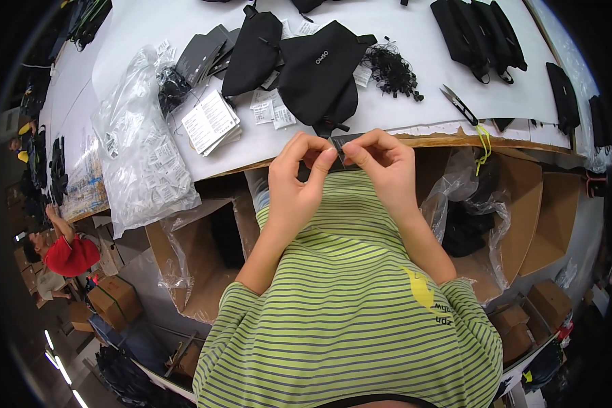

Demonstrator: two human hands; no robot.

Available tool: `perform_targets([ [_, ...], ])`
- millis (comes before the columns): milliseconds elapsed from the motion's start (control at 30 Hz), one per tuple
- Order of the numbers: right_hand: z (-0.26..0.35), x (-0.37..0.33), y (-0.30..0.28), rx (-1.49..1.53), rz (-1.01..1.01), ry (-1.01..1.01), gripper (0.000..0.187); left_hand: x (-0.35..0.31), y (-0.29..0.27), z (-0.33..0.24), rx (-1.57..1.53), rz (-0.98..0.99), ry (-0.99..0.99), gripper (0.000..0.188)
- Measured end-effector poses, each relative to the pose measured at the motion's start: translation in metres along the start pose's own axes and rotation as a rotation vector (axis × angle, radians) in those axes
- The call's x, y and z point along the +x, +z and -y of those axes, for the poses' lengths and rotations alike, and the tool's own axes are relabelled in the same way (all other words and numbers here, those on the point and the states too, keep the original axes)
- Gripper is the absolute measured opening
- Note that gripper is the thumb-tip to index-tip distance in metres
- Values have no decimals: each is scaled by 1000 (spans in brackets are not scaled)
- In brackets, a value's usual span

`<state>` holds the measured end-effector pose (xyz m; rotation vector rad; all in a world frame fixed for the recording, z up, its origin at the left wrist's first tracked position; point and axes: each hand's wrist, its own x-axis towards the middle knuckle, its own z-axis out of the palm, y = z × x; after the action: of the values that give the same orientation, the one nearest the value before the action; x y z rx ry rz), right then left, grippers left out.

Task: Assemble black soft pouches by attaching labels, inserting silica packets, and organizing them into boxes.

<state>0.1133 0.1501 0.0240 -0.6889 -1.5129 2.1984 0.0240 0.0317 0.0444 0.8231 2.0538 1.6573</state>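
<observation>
At the table's front edge, my left hand point(298, 171) and my right hand point(387, 166) pinch a small dark grey tag point(347, 139) from its two sides. Fingertips cover part of the tag, and a thin cord at it is too small to make out. Just beyond my hands lies a black fabric pouch point(323, 85), with a second black pouch point(253, 58) to its left. White paper labels point(272, 109) are scattered beneath and beside them. Right of the pouches is a tangled heap of black tag strings point(392, 71).
Left on the table are dark grey tags point(200, 56), a stack of white printed cards point(211, 122) and a clear bag of labels point(153, 153). Thread snips point(460, 104) with yellow cord and black pouches point(476, 37) lie right. Open cartons point(517, 204) stand below; a person in red point(71, 255) is far left.
</observation>
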Motion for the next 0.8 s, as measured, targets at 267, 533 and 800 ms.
perform_targets([
  [267, -2, 1, -3, -108, 11, -3, 9, -1, 0, 0, -31, 5, -40, 11],
  [533, 7, 0, -3, 110, 143, 77, 11, 9, -10, 17, -482, 230, -233, 12],
  [800, -9, 55, -30, -680, -81, -111, 31, 5, -8, 9, -217, 308, -182, 10],
])
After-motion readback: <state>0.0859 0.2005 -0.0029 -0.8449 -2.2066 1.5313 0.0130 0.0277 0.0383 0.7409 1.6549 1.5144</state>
